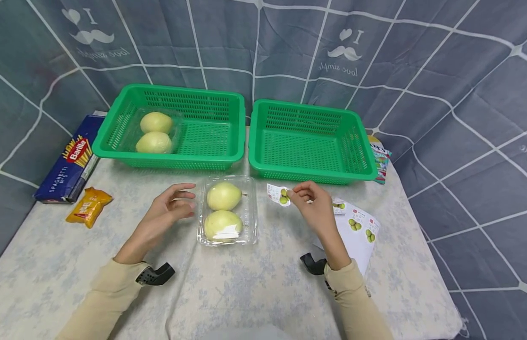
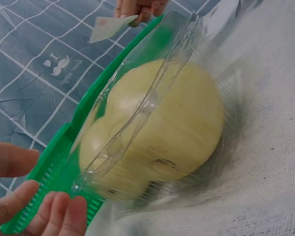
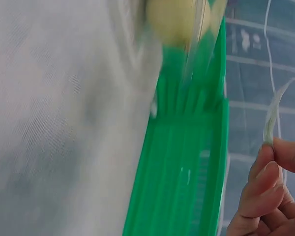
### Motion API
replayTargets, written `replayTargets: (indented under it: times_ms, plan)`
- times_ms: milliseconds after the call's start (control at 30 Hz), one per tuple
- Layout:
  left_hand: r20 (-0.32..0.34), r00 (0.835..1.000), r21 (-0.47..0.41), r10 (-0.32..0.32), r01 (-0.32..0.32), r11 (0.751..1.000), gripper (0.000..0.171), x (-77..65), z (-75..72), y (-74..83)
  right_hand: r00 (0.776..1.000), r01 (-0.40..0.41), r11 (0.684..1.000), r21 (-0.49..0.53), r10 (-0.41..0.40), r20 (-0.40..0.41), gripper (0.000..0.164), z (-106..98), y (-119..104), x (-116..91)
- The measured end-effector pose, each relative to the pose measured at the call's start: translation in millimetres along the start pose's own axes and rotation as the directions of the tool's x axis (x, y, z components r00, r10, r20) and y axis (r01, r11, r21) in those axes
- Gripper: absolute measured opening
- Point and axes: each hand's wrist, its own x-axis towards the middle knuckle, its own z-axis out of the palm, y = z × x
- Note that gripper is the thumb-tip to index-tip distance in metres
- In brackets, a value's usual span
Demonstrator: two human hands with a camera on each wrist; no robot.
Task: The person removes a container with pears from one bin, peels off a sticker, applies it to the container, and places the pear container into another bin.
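A clear plastic clamshell box [image 1: 251, 212] with two pale yellow-green pears [image 1: 224, 196] inside lies on the table in the middle of the head view. My right hand [image 1: 312, 205] pinches a small white sticker label [image 1: 278, 195] printed with green fruit, held to the right of the box. In the right wrist view the label [image 3: 275, 110] curves up from between thumb and finger. Just left of the box is my left hand [image 1: 171, 208], fingers loosely bent, apart from it and holding nothing. A sheet of similar labels [image 1: 358, 231] lies under and beside my right forearm.
At the back left, a green basket [image 1: 182, 163] holds another clear box of two pears [image 1: 155, 123]. A second green basket [image 1: 312, 172] stands beside it. A blue spaghetti box [image 1: 70, 158] and an orange packet [image 1: 89, 207] lie left; a colourful packet [image 1: 379, 158] is behind right.
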Motion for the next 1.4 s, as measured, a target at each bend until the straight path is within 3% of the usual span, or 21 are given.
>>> replayTargets:
  times_ms: [133, 433, 600, 767, 1033, 1400]
  plan:
    - [-0.006, 0.999, 0.01, 0.05, -0.05, 0.999, 0.052, 0.3, 0.0, 4.5, 0.998, 0.034, 0.999, -0.028, -0.032, 0.057, 0.013, 18, -13, 2]
    - [0.124, 0.986, 0.036, 0.108, -0.113, 0.993, 0.047, 1.7, 9.8, 13.7, 0.983, 0.031, 0.999, -0.033, -0.025, 0.181, 0.012, 46, -28, 2]
    - [0.173, 0.979, 0.075, 0.108, -0.122, 0.99, 0.042, 4.3, 18.8, 18.4, 0.976, 0.051, 0.999, -0.009, -0.048, 0.211, 0.009, 53, -33, 0]
    - [0.182, 0.976, 0.083, 0.117, -0.134, 0.988, 0.044, 9.7, 25.8, 18.6, 0.967, 0.084, 0.996, 0.001, -0.082, 0.24, 0.008, 60, -35, -1]
    - [0.16, 0.979, 0.074, 0.123, -0.136, 0.988, 0.062, 11.2, 27.1, 12.6, 0.962, 0.097, 0.995, 0.001, -0.094, 0.256, 0.008, 67, -38, -3]
    - [0.156, 0.977, -0.006, 0.148, -0.149, 0.989, 0.061, 9.4, 25.9, 12.3, 0.952, 0.141, 0.99, 0.003, -0.136, 0.275, 0.008, 72, -41, -3]
